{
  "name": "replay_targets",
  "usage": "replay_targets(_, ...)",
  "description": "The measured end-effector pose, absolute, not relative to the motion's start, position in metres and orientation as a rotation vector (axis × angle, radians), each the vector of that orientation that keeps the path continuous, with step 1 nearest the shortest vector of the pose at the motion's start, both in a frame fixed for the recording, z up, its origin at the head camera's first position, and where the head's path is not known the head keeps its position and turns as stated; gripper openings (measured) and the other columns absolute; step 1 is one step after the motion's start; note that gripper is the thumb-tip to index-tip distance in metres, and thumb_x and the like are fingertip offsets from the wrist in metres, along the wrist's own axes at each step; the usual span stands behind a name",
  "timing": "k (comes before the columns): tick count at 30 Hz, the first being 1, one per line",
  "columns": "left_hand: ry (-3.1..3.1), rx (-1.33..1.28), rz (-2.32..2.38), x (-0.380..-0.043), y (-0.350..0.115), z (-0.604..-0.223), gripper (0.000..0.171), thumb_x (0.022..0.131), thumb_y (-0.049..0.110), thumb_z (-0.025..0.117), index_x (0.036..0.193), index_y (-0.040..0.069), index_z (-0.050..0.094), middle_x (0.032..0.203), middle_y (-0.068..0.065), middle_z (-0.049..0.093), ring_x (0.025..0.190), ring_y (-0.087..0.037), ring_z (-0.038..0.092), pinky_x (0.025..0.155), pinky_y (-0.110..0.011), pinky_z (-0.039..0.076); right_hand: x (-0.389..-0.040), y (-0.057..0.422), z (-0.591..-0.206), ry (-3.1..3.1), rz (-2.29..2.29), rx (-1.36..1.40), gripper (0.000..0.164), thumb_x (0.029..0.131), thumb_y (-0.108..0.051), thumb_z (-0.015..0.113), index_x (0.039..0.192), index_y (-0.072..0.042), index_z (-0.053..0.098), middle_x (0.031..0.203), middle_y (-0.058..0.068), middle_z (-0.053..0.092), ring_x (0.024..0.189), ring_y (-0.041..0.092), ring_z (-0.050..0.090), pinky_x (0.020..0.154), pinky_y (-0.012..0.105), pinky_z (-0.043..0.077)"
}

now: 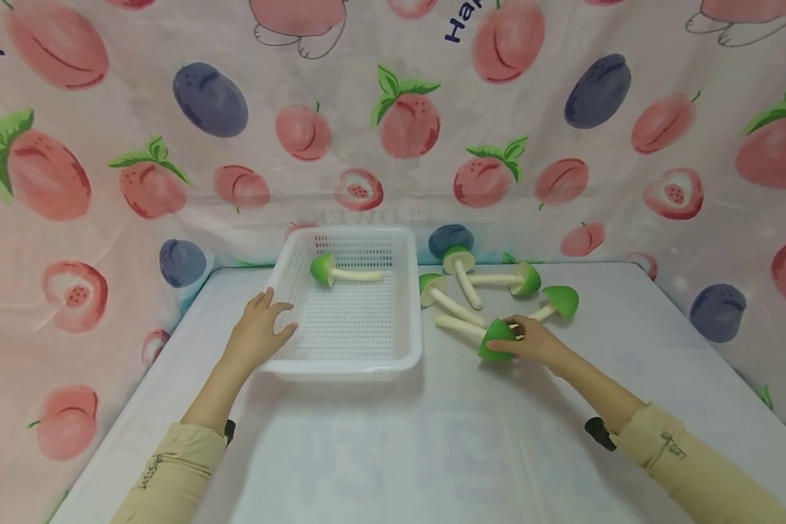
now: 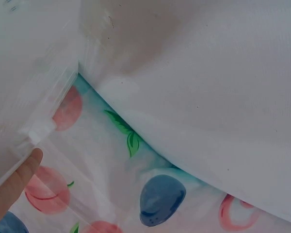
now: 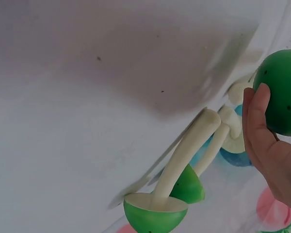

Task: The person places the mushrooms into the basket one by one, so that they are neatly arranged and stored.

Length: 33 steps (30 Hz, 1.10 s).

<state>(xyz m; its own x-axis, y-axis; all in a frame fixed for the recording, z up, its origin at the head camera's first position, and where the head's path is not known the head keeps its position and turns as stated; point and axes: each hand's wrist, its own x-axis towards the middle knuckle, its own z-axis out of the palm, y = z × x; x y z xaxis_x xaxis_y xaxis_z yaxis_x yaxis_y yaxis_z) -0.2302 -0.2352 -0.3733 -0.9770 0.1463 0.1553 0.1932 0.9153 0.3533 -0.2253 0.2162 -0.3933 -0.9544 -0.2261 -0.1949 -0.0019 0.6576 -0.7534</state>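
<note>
Counting one mushroom inside the white basket, mid-frame — looks early. Right hand has its grip closed round a second mushroom by its cap, right of centre; four loose mushrooms nearby seem left. Left hand, fingers relaxed, touches basket's left rim.

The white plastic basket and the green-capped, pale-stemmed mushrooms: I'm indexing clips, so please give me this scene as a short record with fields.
basket: white perforated plastic basket on a white-covered table
inside basket: one green-capped mushroom with a pale stem, lying on its side
right-hand grip: holds a second green-capped mushroom by its cap
left-hand grip: touches the basket's left rim
loose on table: four more green-capped mushrooms, right of the basket
backdrop: pink fruit-print sheet
</note>
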Motion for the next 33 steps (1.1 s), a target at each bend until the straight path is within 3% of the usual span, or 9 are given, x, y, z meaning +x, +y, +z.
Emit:
replay_targets(16,-2.944,-0.268,-0.574,-0.233,-0.237,-0.376,0.042,0.090,0.023,0.060,0.126,0.001,0.056,0.147,-0.035,0.025,0.137,-0.050,0.022,0.099,-0.068,0.032,-0.225,0.226,-0.375,2.633,-1.280,-0.309,0.073,0.092,-0.027,0.061,0.144,0.008,0.025,0.132,0.031,0.046,0.120,0.045,0.050,0.091,0.043,0.051)
replay_targets(25,-2.946,-0.270,-0.579,-0.235,-0.236,-0.372,0.043,0.090,0.023,0.059,0.127,0.001,0.056,0.148,-0.034,0.024,0.137,-0.049,0.022,0.098,-0.068,0.033,-0.230,0.225,-0.355,2.638,-1.311,-0.296,0.074,0.093,-0.027,0.058,0.147,0.004,0.019,0.143,0.032,0.033,0.128,0.047,0.039,0.100,0.054,0.042)
replay_targets(33,-2.952,-0.278,-0.594,-0.232,-0.236,-0.375,0.042,0.091,0.023,0.059,0.127,0.001,0.056,0.148,-0.034,0.024,0.137,-0.050,0.022,0.098,-0.069,0.034,-0.233,0.212,-0.345,2.705,-1.289,-0.365,0.070,0.092,-0.026,0.061,0.146,0.001,0.027,0.131,0.027,0.048,0.119,0.042,0.050,0.091,0.043,0.049)
